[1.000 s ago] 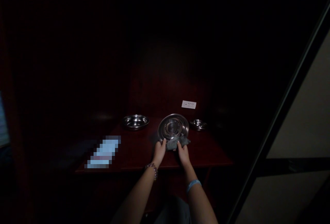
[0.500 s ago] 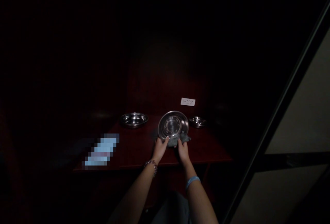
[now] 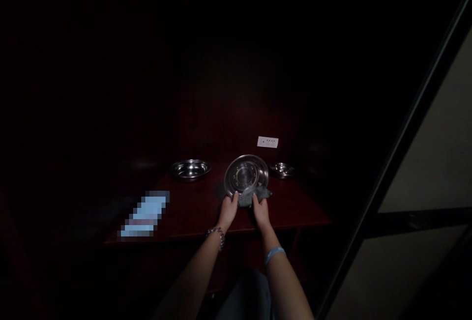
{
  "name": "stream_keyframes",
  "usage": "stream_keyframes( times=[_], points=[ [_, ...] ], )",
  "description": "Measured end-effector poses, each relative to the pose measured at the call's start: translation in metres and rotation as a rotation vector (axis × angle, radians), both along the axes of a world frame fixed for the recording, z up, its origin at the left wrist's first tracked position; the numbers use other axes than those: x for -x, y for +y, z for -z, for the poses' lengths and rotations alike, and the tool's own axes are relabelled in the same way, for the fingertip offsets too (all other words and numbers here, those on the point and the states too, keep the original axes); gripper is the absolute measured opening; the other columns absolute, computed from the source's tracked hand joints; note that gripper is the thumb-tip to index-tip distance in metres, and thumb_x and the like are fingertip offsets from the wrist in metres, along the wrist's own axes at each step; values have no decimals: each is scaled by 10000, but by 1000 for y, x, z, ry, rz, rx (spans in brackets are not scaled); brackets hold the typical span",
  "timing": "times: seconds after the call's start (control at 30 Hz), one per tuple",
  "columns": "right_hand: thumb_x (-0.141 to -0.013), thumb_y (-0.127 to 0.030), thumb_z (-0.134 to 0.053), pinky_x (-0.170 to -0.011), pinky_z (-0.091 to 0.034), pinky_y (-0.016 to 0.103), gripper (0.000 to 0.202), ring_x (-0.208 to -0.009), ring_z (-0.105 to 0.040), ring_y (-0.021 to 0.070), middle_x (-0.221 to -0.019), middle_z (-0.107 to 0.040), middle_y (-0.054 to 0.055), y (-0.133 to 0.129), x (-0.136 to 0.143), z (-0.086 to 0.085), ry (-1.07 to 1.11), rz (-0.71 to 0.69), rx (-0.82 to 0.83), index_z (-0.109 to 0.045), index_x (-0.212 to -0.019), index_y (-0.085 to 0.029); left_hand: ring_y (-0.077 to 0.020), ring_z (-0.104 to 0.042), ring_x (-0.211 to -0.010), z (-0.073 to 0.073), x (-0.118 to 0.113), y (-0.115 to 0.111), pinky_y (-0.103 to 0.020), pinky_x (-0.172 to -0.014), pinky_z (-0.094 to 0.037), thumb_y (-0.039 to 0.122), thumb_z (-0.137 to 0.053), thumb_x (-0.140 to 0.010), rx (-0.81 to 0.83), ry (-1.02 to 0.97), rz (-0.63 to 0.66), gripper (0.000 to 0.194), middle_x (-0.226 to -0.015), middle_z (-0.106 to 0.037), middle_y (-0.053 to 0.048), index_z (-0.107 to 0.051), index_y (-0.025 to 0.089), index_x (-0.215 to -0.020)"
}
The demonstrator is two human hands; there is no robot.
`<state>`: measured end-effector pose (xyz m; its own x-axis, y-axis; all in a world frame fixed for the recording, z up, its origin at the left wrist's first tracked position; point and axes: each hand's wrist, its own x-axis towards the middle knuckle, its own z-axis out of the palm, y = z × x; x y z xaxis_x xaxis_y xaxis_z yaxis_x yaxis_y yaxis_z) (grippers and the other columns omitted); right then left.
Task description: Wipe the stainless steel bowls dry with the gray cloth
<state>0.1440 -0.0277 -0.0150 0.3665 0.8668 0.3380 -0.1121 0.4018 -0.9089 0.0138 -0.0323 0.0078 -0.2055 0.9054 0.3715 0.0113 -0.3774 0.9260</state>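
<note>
A round stainless steel basin (image 3: 245,176) is held up, tilted over the table, its ringed face towards me. My left hand (image 3: 228,212) grips its lower left rim, thumb on the near face and the other fingers hidden behind. At the lower right rim, my right hand (image 3: 261,211) is closed on a grey-green cloth (image 3: 246,198), pressing it against the metal. The cloth lies folded over the rim, its loose end sticking out to the right.
One shiny steel bowl (image 3: 191,170) stands on the dark red table (image 3: 188,212) at the back left. Smaller steel bowls (image 3: 282,170) sit at the back right. A white socket panel (image 3: 267,142) is on the back wall. A blurred-out bright blue patch (image 3: 145,214) lies at the left.
Both hands still hold the basin, which has tipped slightly. The cloth at its rim has shifted a little. The whole view has moved slightly.
</note>
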Motion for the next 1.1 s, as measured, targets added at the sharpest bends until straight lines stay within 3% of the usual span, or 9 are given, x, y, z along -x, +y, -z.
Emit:
stream_keyframes(
  times=[0.1,0.3,0.53,0.7,0.93,1.1],
  points=[
    [-740,-508,-681,-804,-547,319,494,-966,-696,244,-1099,-747,115,-2,1,-2,5,21,38,-678,-1074,-143,-273,-679,-1094,0,1,1,-369,-1002,-468,414,-555,-869,-9,-26,3,391,-1122,-747,-160,-714,101,-1040],
    [-748,-519,-683,-761,-555,310,564,-968,-699,248,-1125,-742,116,-7,2,-8,45,-23,39,-648,-1165,-141,-266,-657,-1152,2,4,3,-369,-1031,-460,429,-532,-905,-3,-74,-25,431,-1211,-712,-168,-675,95,-1137],
    [-751,-485,-700,-925,-520,333,550,-1088,-674,257,-1192,-721,121,-7,1,-11,45,11,35,-656,-1175,-138,-247,-595,-1251,-11,2,-10,-343,-1080,-442,512,-440,-960,-56,-208,-89,525,-1361,-622,-157,-582,127,-1287],
    [-754,-464,-700,-994,-486,357,547,-1143,-654,263,-1220,-710,126,-3,-2,-7,34,31,48,-653,-1190,-138,-249,-567,-1281,-13,0,-13,-364,-1110,-413,505,-457,-956,-52,-213,-14,517,-1383,-608,-143,-568,145,-1309],
    [-768,-508,-667,-1012,-470,360,563,-1144,-653,256,-1217,-712,123,4,-6,-1,54,-12,27,-651,-1184,-130,-251,-514,-1339,-4,-6,-7,-379,-1174,-329,379,-699,-803,-137,-97,153,676,-1447,-549,-144,-487,146,-1401],
    [-764,-512,-670,-972,-488,350,567,-1130,-653,259,-1202,-716,118,6,-6,0,64,-26,22,-647,-1186,-134,-257,-456,-1391,5,-6,1,-403,-1199,-276,405,-645,-849,-103,-63,196,629,-1487,-507,-156,-491,144,-1401]
  ],
)
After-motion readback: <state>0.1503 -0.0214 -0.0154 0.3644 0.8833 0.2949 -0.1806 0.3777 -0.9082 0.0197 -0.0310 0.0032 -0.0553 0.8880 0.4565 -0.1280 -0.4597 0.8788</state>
